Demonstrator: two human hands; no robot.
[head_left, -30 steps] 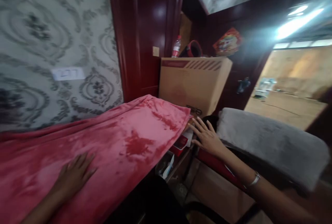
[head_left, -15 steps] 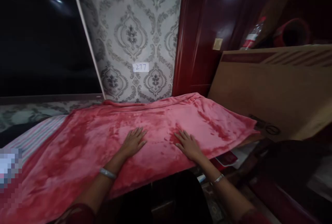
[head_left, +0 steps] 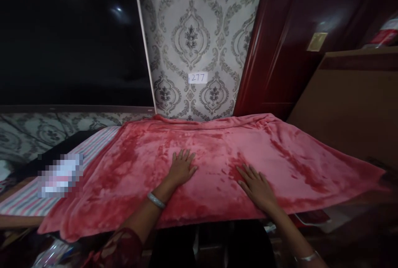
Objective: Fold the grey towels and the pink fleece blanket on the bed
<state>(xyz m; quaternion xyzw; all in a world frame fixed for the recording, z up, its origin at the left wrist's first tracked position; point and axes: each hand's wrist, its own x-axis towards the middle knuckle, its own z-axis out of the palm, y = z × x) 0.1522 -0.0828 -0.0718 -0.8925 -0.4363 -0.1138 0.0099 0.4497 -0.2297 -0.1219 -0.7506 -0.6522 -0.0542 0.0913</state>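
Note:
A pink-red plush blanket (head_left: 214, 152) lies spread flat over a table top, reaching back to the wall. My left hand (head_left: 180, 167) rests palm down on it near the middle, fingers spread, a silver bangle on the wrist. My right hand (head_left: 256, 185) also lies flat on the blanket, a little to the right and closer to the front edge, fingers apart. Neither hand grips the cloth.
A striped cloth (head_left: 46, 185) lies under the blanket at the left. Patterned wallpaper with a "277" label (head_left: 197, 78) is behind. A dark red door frame (head_left: 264, 52) and a large cardboard box (head_left: 351, 94) stand at the right. Papers (head_left: 323, 218) lie below the blanket's right edge.
The view has swung left from the box and grey chair to face the blanket. My right hand came off the items beside the box and now lies flat on the blanket beside my left.

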